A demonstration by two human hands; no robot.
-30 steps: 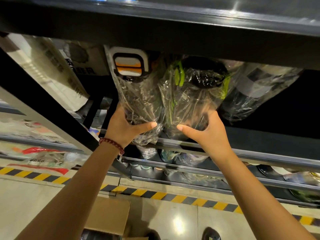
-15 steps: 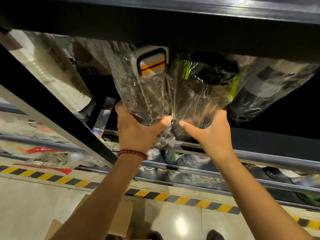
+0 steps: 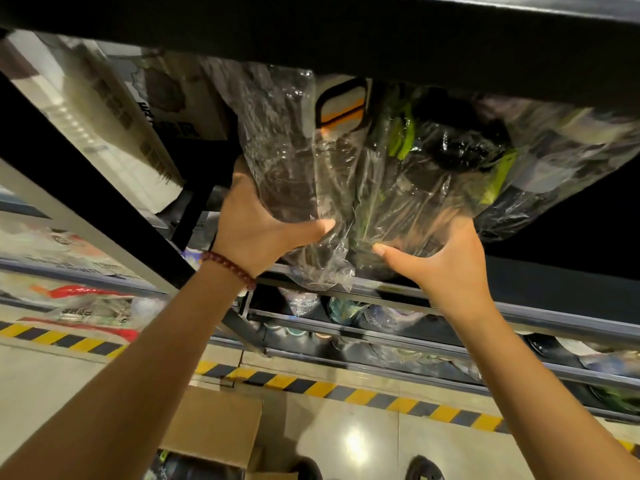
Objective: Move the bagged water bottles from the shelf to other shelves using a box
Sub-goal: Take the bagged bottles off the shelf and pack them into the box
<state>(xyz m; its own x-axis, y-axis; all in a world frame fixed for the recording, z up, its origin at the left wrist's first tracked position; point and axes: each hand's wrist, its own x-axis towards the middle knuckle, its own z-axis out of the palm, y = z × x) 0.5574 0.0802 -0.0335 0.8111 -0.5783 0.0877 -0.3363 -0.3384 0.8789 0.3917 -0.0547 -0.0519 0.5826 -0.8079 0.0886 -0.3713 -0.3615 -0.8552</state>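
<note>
Left hand [image 3: 258, 225] grips the orange-lidded bagged bottle [image 3: 304, 161]; right hand [image 3: 446, 268] cups the green-and-black bagged bottle [image 3: 433, 161]. Best grip the bottles firmly, not the slippery plastic.

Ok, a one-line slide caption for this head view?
Both hands, left and right, grip two bagged bottles on a shelf above an open box.

box [image 3: 214, 434]: cut off below | left hand [image 3: 256, 230] fingers: behind bag [image 3: 294, 174]

One head-worn wide-angle view, close to the shelf [image 3: 381, 292], faces forward and steeply down past both forearms to the floor [image 3: 346, 427]
</note>
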